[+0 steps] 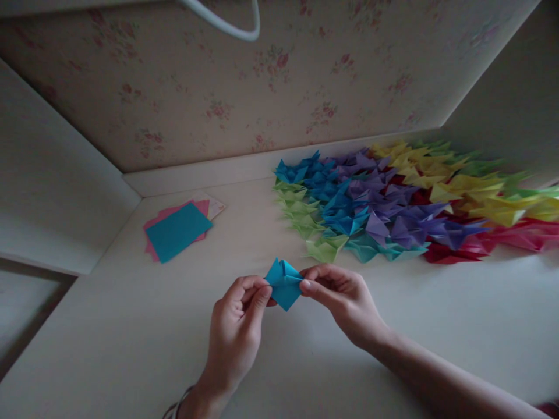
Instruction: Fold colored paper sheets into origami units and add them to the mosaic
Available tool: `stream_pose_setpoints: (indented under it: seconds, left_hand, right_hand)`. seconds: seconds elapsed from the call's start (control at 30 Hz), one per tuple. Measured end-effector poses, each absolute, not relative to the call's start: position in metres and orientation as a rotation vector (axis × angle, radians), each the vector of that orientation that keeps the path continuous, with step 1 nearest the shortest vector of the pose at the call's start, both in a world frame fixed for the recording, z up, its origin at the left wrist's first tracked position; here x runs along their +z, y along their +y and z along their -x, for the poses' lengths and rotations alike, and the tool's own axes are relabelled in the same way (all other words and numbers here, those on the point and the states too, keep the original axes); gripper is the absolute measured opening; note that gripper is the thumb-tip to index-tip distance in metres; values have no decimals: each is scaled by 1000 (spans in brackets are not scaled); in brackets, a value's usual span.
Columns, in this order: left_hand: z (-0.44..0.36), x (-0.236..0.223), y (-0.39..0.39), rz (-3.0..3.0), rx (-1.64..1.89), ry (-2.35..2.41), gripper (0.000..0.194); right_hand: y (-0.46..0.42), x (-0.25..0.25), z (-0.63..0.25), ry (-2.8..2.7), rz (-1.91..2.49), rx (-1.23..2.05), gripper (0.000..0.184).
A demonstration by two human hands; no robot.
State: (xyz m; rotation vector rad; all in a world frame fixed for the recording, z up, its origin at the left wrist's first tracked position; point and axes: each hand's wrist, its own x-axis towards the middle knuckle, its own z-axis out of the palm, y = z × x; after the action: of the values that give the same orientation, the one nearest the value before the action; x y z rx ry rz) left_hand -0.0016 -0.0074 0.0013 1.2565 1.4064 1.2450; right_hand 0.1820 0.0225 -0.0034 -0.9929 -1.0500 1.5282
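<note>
Over the middle of the white desk (152,349): partly folded blue origami paper (286,291) | left hand (239,329): thumb and fingers pinching its left side | right hand (345,299): thumb and fingers pinching its right side | farther back, left: blue sheet (179,233) atop pink sheets (151,250) | farther back, right: massed multicoloured origami figures (369,198)

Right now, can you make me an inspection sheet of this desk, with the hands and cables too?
Surface: white tabletop
Job's things: folded blue paper, near the middle
Clutter: blue sheet lying on pink sheets, back left; colourful origami pieces crowded together, back right
Hands: left hand pinches the folded paper's left side; right hand pinches its right side
Cables: white loop at the top, possibly a cable
Surroundings: floral wallpaper behind; pale panel at left
</note>
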Motion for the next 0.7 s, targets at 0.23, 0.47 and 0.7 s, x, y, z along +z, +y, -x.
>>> stream_pose_setpoints:
  seconds: [0.23, 0.47, 0.7]
  left_hand:
    - [-1, 2, -8, -1284, 1156, 1377, 16]
    - [-3, 3, -7, -1372, 979, 1352, 37]
    - [-4, -2, -9, -1686, 956, 1467, 35]
  right_hand:
    - [21, -7, -182, -1091, 1023, 1450, 24]
    - [21, -12, -182, -1172, 1155, 1221, 23]
    - [20, -16, -181, -1262, 1191, 1144, 18]
